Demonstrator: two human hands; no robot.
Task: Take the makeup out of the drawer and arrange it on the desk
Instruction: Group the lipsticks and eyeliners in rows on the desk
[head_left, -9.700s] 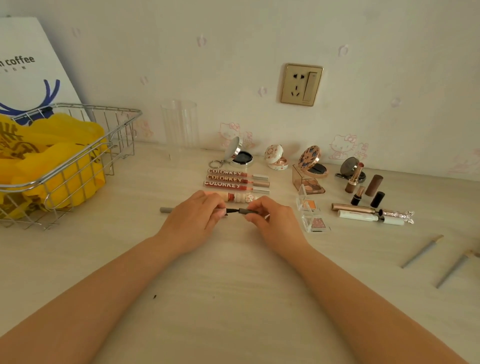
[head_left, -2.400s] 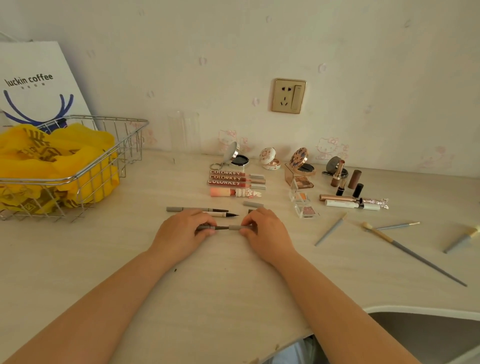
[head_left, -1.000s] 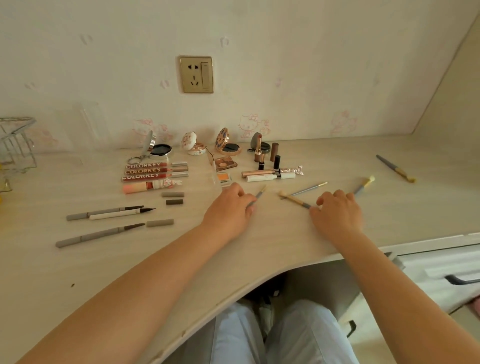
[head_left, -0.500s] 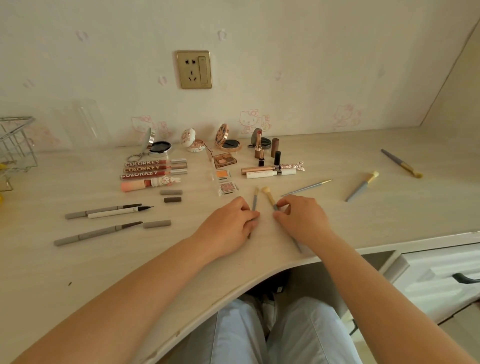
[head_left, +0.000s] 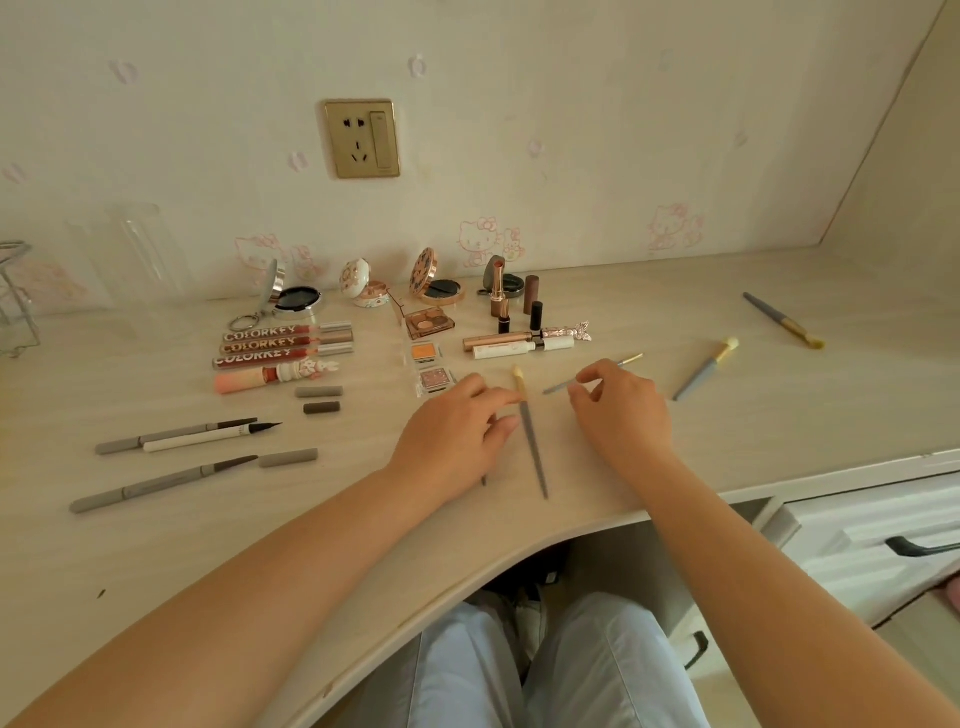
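Three COLORKEY lip tubes (head_left: 283, 343), desk (head_left: 727, 431), right hand (head_left: 618, 410) nearby

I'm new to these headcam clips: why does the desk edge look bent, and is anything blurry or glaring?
Head view: the wide lens bows the desk edge; light is soft and even, shadows faint, no harsh glare; the clear cup nearly vanishes against the wall; the COLORKEY tubes read sharply.
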